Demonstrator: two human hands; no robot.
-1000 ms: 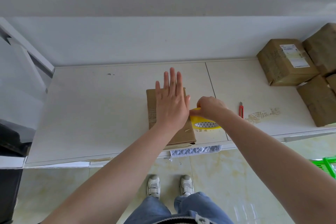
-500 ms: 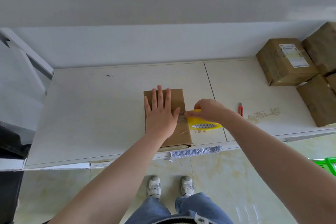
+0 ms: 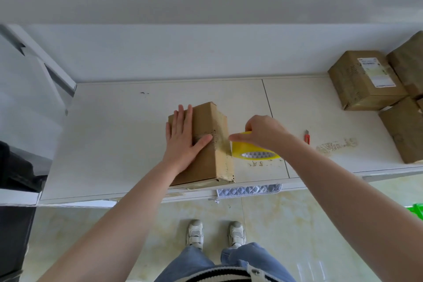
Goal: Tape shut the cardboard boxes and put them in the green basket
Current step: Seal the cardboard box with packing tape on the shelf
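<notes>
Cardboard box (image 3: 207,144) on the bench (image 3: 109,144), near its front edge, long axis running away from the body. Pressed from above by the left hand (image 3: 183,139), fingers flat and straight. Tape roll (image 3: 251,150) gripped in the right hand (image 3: 263,133), touching the box's right side; tape drawn across the short axis. Right hand nearer the next pull. Green basket (image 3: 417,209) low at far right, well apart.

brown cardboard box (image 3: 207,144) tilted, near table edge
</notes>
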